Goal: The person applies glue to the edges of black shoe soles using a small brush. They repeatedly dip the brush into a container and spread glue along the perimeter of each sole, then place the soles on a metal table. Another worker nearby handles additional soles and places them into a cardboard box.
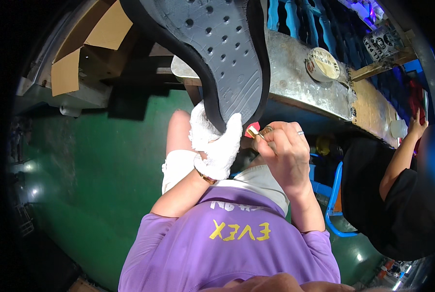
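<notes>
"A purple shirt (237, 258) is seen nearest. Where is the grey-and-black sole (227, 56) held?"
"In front of the near edge of the table (295, 73), toward its left corner, clamped by the fingers of the gloved left hand (221, 152)."
"And by the right hand (288, 151)?"
"Beside the sole, a small gold-coloured piece (252, 131) is pinched between its fingers."

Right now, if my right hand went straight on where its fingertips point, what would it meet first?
Probably your white-gloved left hand, at its thumb beside the black-rimmed grey sole; the small brass-coloured item in your right hand would lead. Depth is unclear.
</notes>
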`<state>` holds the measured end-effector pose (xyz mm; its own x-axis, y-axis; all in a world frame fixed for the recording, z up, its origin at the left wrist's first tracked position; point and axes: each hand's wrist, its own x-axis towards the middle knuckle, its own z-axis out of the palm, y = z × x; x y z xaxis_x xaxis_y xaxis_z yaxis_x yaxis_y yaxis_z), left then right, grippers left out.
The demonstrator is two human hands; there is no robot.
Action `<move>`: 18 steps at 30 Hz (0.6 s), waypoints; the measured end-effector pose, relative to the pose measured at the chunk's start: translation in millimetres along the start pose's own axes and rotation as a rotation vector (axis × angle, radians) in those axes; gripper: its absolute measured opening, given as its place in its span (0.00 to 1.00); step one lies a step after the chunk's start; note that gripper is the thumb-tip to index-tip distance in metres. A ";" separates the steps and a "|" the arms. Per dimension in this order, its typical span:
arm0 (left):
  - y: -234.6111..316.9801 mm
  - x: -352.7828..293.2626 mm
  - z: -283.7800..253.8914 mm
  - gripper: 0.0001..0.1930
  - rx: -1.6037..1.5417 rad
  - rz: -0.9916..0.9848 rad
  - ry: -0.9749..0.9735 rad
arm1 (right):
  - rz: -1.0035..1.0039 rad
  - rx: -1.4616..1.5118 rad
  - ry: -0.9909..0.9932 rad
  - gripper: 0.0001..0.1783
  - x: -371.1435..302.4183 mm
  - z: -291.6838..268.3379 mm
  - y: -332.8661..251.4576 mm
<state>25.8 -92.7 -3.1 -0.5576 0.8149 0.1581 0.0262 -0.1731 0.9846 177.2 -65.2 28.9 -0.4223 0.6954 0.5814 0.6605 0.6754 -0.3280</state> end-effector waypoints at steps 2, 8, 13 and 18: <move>-0.2 -0.8 -0.2 0.26 0.016 -0.009 -0.001 | 0.007 -0.043 -0.035 0.11 0.3 -1.4 -1.3; -4.1 0.2 -0.7 0.26 0.024 -0.019 -0.012 | 0.051 -0.068 -0.072 0.08 2.1 -3.9 -3.9; -5.5 1.4 1.5 0.22 -0.119 -0.069 0.006 | 0.066 -0.054 -0.071 0.07 2.5 -3.5 -0.7; 11.4 9.7 -3.7 0.16 -0.003 -0.019 -0.142 | 0.031 -0.113 -0.019 0.10 3.4 -2.5 4.2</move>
<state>17.6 -88.8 9.4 -0.4351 0.8880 0.1486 0.0140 -0.1584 0.9873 180.0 -60.7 31.4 -0.4114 0.7211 0.5574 0.7390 0.6219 -0.2592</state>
